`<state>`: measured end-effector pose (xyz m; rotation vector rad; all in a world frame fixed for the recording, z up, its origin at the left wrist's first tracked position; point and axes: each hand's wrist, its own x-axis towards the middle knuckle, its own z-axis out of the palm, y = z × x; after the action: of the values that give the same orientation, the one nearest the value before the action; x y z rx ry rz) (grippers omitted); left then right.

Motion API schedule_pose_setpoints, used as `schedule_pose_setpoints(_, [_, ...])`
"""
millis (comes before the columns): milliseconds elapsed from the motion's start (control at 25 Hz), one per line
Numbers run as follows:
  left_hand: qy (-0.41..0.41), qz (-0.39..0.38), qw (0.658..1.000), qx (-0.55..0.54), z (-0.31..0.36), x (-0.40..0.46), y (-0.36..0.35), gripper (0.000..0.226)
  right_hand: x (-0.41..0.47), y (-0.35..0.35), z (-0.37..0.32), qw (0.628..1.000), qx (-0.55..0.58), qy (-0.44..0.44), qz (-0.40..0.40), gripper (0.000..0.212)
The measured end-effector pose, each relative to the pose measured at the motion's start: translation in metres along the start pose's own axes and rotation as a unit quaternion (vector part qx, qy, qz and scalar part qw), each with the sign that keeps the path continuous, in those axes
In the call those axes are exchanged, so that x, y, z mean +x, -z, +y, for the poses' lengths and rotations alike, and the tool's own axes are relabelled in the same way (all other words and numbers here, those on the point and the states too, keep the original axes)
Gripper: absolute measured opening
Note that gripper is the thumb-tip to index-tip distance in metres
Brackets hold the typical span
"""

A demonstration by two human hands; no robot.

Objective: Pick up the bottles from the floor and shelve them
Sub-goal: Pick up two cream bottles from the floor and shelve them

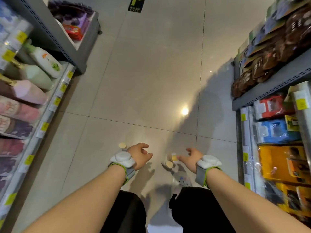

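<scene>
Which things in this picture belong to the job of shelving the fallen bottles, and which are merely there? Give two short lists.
Belong to the job:
bottles on the floor
left hand
right hand
left shelf

Merely there:
floor sign
brown packets
orange boxes
wrist devices

a shop aisle is shown. a strip of pale tiled floor [148, 78] is flanked by grey metal shelving. at 9 o'clock, a shelf [50, 105] is stocked with rows of pump bottles [45, 62], and its edge is lined with yellow price tags [57, 100]. at 3 o'clock, another shelf [276, 84] is packed with boxed and bagged goods [276, 130]. at 12 o'clock, a direction sticker [135, 4] is seen on the floor.
</scene>
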<state>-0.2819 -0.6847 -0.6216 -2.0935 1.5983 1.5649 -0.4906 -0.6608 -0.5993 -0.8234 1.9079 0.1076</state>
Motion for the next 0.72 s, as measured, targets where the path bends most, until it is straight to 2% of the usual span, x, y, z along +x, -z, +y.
schedule_pose_setpoints(280, [-0.001, -0.027, 0.999, 0.036, -0.056, 0.09, -0.072, 0.046, 0.103, -0.054, 0.037, 1.0, -0.004, -0.019, 0.003, 0.069])
schedule_pose_setpoints(440, [-0.023, -0.019, 0.998, 0.059, -0.091, 0.126, -0.093, 0.046, 0.142, -0.083, 0.044, 0.999, -0.037, 0.009, 0.001, 0.074])
schedule_pose_setpoints(600, [-0.014, -0.014, 0.997, 0.072, -0.124, 0.138, -0.092, 0.046, 0.154, -0.112, 0.044, 0.986, -0.154, 0.056, 0.038, 0.078])
schedule_pose_setpoints(720, [0.01, 0.001, 0.999, 0.047, -0.141, 0.146, -0.089, 0.061, 0.156, -0.129, 0.041, 0.968, -0.223, 0.101, 0.051, 0.076])
